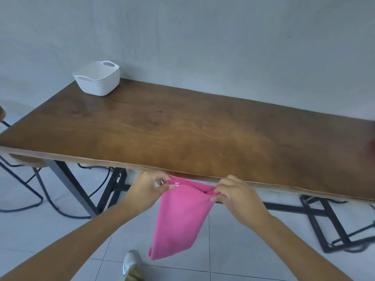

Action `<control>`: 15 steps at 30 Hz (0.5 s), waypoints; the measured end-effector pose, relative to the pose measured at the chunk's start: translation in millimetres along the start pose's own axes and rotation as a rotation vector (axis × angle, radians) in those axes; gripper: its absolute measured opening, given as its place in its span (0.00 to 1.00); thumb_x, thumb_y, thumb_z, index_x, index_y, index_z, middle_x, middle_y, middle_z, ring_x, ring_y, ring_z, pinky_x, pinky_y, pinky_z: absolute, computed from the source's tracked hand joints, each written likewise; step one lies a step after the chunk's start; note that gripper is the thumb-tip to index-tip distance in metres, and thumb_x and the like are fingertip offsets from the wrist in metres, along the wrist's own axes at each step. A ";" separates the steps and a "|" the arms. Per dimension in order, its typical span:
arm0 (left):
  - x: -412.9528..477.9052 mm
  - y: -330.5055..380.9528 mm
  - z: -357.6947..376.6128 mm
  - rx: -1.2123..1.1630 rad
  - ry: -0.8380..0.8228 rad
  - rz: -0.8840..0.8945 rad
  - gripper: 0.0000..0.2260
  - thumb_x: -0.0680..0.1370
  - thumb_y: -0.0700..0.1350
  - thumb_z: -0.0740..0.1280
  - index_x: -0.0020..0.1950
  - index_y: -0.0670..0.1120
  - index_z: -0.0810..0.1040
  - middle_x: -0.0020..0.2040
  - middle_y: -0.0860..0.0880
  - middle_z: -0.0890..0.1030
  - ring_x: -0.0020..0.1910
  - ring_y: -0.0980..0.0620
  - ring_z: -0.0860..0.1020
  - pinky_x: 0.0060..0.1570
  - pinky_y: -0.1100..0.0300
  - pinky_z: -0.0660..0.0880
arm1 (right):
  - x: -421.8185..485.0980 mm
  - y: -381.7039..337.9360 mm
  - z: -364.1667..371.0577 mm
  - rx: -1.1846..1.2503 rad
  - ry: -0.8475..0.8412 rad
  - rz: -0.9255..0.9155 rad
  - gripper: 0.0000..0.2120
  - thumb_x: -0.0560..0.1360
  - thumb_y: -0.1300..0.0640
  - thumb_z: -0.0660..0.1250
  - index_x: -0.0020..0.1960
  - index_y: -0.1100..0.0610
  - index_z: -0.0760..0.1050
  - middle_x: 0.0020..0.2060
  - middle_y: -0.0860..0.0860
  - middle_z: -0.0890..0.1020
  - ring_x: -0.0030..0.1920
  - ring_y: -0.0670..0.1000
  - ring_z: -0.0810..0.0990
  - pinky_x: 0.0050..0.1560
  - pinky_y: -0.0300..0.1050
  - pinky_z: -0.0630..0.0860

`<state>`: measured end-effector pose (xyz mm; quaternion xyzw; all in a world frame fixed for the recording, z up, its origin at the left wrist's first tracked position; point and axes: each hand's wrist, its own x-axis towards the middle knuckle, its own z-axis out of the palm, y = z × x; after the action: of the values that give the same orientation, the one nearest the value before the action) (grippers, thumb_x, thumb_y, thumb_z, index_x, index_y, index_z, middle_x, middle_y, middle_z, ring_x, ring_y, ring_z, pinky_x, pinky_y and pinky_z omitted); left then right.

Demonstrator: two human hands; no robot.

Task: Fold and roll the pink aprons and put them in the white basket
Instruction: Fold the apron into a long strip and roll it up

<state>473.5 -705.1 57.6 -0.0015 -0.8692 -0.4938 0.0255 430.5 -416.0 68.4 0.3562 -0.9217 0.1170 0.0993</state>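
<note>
A pink apron hangs folded in front of the table's near edge, below the tabletop. My left hand pinches its upper left corner. My right hand pinches the upper right corner, so the top edge stretches between them and the cloth droops toward the floor. The white basket stands at the far left corner of the wooden table, well away from both hands; I see nothing inside it.
A grey wall runs right behind the table. Black metal table legs and stool frames stand underneath and to the left. My shoe is on the tiled floor below the apron. A blurred reddish patch shows at the right edge.
</note>
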 end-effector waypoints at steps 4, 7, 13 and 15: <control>-1.8 24.6 -10.4 0.000 -0.031 0.069 0.12 0.74 0.49 0.78 0.35 0.46 0.80 0.35 0.52 0.81 0.34 0.50 0.79 0.39 0.56 0.77 | 10.2 6.1 -30.8 -0.121 -0.120 -0.137 0.07 0.74 0.51 0.75 0.39 0.46 0.78 0.39 0.40 0.76 0.43 0.46 0.73 0.38 0.43 0.74; -4.6 37.8 -14.3 0.002 0.017 0.121 0.11 0.74 0.46 0.78 0.34 0.47 0.80 0.35 0.52 0.82 0.36 0.53 0.78 0.40 0.58 0.76 | 12.3 6.7 -40.8 -0.089 -0.103 -0.104 0.13 0.70 0.65 0.76 0.43 0.49 0.79 0.41 0.43 0.78 0.42 0.49 0.75 0.37 0.42 0.71; -11.6 54.7 -23.0 0.027 -0.001 0.230 0.08 0.74 0.46 0.78 0.37 0.47 0.83 0.36 0.53 0.83 0.39 0.52 0.80 0.40 0.67 0.73 | 9.6 8.3 -60.1 -0.142 -0.089 -0.050 0.28 0.59 0.80 0.68 0.45 0.50 0.82 0.41 0.43 0.79 0.42 0.49 0.75 0.34 0.41 0.63; -11.9 54.5 -22.3 0.040 -0.010 0.246 0.08 0.74 0.47 0.78 0.37 0.48 0.83 0.36 0.54 0.83 0.39 0.52 0.80 0.40 0.68 0.73 | 9.8 5.1 -66.3 -0.154 -0.131 -0.056 0.28 0.61 0.80 0.66 0.47 0.50 0.82 0.43 0.43 0.78 0.43 0.49 0.74 0.35 0.42 0.64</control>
<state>487.9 -696.1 115.2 -0.1101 -0.8723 -0.4694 0.0815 426.5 -399.6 133.4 0.3801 -0.9222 0.0193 0.0691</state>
